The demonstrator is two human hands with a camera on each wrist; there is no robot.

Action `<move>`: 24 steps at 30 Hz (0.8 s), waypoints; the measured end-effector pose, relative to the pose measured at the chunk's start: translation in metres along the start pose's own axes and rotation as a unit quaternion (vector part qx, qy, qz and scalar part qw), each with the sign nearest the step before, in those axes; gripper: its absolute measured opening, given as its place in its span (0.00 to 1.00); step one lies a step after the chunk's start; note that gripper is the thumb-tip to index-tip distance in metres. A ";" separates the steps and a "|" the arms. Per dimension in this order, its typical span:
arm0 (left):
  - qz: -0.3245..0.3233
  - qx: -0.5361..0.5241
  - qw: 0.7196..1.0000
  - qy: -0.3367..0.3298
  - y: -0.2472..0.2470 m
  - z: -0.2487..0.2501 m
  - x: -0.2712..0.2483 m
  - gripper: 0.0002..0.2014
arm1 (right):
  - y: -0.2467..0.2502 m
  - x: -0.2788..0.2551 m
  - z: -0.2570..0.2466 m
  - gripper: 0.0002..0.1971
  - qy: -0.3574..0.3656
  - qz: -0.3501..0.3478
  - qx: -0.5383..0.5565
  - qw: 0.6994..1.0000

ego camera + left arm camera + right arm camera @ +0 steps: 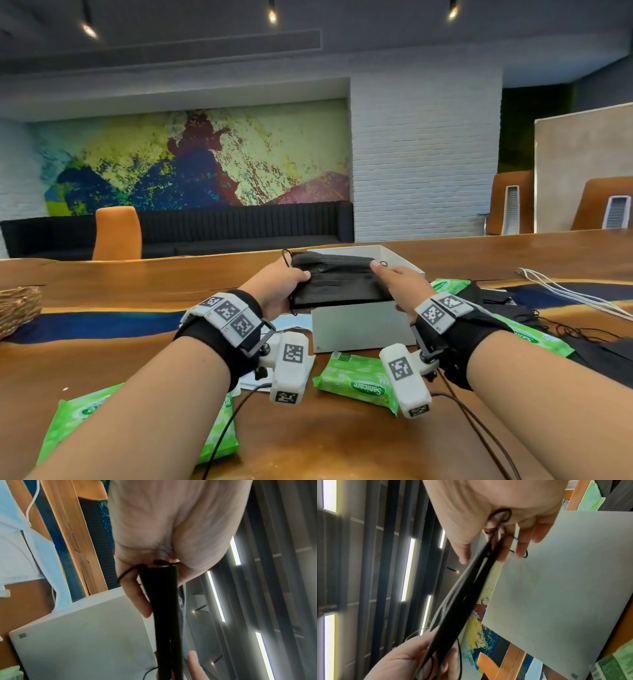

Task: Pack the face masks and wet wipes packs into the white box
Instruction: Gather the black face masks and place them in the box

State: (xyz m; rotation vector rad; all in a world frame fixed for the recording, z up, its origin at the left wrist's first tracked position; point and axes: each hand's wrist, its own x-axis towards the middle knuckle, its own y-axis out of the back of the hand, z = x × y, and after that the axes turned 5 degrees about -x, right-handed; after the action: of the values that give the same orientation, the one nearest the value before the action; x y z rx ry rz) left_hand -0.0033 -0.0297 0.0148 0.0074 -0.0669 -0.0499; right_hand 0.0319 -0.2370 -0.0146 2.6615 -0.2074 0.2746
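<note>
A flat stack of black face masks [337, 279] hangs level just above the open white box [359, 327], which stands mid-table. My left hand [279, 286] pinches its left end, thumb on top, and my right hand [399, 286] pinches its right end. The wrist views show the black masks [165, 615] [462, 596] edge-on between thumb and fingers, beside the box wall [85, 635] [556, 581]. Green wet wipes packs lie in front of the box [358, 380], at the near left [82, 421] and at the right [534, 337]. Pale blue masks [22, 547] lie left of the box.
More black masks [496, 298] and loose ear loops lie on the table right of the box. White cables [565, 291] run along the far right. A wicker basket [17, 308] sits at the left edge. Orange chairs stand beyond the table.
</note>
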 end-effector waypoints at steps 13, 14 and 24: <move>0.119 0.020 0.987 -0.108 0.014 0.031 0.025 0.15 | 0.021 0.018 0.006 0.12 0.045 0.153 -0.032 0.987; 0.132 0.023 0.986 -0.102 0.016 0.036 0.031 0.16 | 0.024 0.021 0.008 0.10 0.053 0.155 -0.055 0.985; 0.144 0.021 0.988 -0.046 0.006 0.070 0.114 0.24 | 0.041 0.055 0.025 0.13 0.104 -0.036 -0.300 0.948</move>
State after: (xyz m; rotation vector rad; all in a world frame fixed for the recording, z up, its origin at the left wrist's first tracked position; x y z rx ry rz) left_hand 0.1061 -0.0296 0.0922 0.0368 -0.1611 0.2410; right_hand 0.0809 -0.2903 -0.0062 2.0167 -0.1029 0.3941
